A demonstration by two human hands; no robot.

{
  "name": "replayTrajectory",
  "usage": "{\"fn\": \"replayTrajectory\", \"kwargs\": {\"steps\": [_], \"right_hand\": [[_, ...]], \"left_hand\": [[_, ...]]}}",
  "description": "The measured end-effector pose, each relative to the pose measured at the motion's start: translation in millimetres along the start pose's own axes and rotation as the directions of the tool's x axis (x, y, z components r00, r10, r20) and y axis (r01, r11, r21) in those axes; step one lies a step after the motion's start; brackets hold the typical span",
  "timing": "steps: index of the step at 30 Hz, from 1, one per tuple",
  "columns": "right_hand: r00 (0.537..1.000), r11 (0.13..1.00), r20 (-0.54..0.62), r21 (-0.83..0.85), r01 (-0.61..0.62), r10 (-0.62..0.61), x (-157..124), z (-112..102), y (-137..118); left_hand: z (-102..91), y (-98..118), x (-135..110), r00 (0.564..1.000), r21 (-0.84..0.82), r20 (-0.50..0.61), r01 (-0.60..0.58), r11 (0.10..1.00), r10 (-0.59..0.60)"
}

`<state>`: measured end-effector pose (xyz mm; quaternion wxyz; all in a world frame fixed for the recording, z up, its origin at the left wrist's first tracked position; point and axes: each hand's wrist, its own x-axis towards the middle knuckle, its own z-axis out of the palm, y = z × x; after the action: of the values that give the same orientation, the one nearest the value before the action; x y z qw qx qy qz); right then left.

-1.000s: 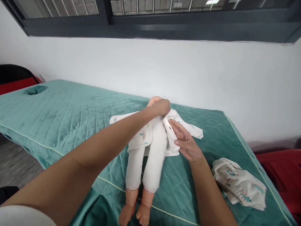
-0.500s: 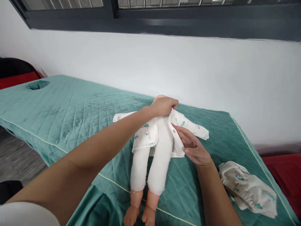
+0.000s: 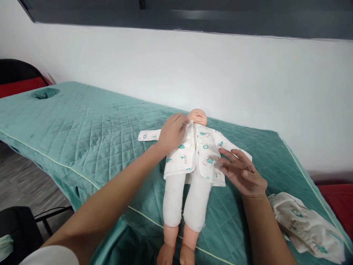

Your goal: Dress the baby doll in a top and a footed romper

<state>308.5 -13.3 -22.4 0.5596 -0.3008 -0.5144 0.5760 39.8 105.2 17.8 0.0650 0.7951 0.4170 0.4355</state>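
Observation:
A baby doll [image 3: 197,117] lies on its back, head toward the wall and bare feet toward me. It wears a white baby jacket [image 3: 205,154] printed with small teal and orange figures. The two front panels now lie over the chest, their snap edges meeting along the middle. My left hand [image 3: 173,133] is over the jacket's shoulder on the left, fingers extended near the collar and holding nothing. Beside the jacket's right side, my right hand [image 3: 242,172] is open with fingers spread, close to the cloth. White cloth covers the doll's legs [image 3: 174,202].
A green quilted cover [image 3: 91,121] spreads over the bed, which has a face hole [image 3: 45,93] at the far left. A crumpled printed garment [image 3: 306,224] lies at the right. White wall [image 3: 176,66] borders the back; a black chair [image 3: 19,224] stands lower left.
The right jacket panel has been laid over the doll's chest and let go. My left hand moved left from the collar, uncovering the head; my right hand drew back to the right.

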Motion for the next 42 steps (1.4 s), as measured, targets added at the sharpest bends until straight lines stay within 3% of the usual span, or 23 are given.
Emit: {"fn": "replayTrajectory", "kwargs": {"steps": [4,7,10,13,17,23,30,33,38,42], "right_hand": [[0.977,0.997,-0.203,-0.052,0.06,-0.069,9.5,8.6,1.9],[0.937,0.984,-0.316,-0.144,0.109,-0.15,17.9,13.3,9.6],[0.886,0.936,-0.391,-0.333,0.117,-0.25,21.9,16.0,22.1],[0.861,0.863,-0.442,-0.505,-0.007,-0.252,17.4,20.8,33.5],[0.864,0.855,-0.482,-0.499,-0.138,-0.142,-1.1,35.0,39.2],[0.863,0.84,-0.49,-0.514,-0.173,-0.122,-31.7,53.7,39.3],[0.81,0.857,-0.56,-0.491,-0.154,-0.176,-43.6,61.7,39.3],[0.832,0.849,-0.528,-0.507,-0.149,-0.169,-50.7,63.5,39.4],[0.929,0.794,-0.338,-0.602,-0.09,-0.151,-67.5,66.8,43.8],[0.922,0.667,-0.332,-0.735,-0.121,-0.199,-70.2,72.0,47.0]], "left_hand": [[-12.6,-13.2,-80.1,0.97,-0.185,-0.095,0.202,0.962,-0.222],[-18.8,-11.6,-127.6,0.93,-0.275,0.064,0.366,0.889,-0.363],[-23.7,-5.3,-150.8,0.921,-0.245,0.191,0.381,0.892,-0.341],[-26.3,-1.7,-157.6,0.931,-0.111,0.239,0.309,0.945,-0.276],[-29.5,-1.2,-158.6,0.931,-0.092,0.287,0.261,0.961,-0.226],[-37.9,0.8,-161.6,0.93,-0.168,0.315,0.249,0.954,-0.188],[-41.1,0.3,-165.9,0.938,-0.206,0.301,0.239,0.949,-0.171],[-42.6,-0.2,-168.0,0.934,-0.224,0.3,0.269,0.937,-0.196],[-41.4,1.0,-170.1,0.933,-0.23,0.283,0.29,0.929,-0.221],[-36.2,3.2,-168.6,0.948,-0.192,0.241,0.257,0.947,-0.209]]}}
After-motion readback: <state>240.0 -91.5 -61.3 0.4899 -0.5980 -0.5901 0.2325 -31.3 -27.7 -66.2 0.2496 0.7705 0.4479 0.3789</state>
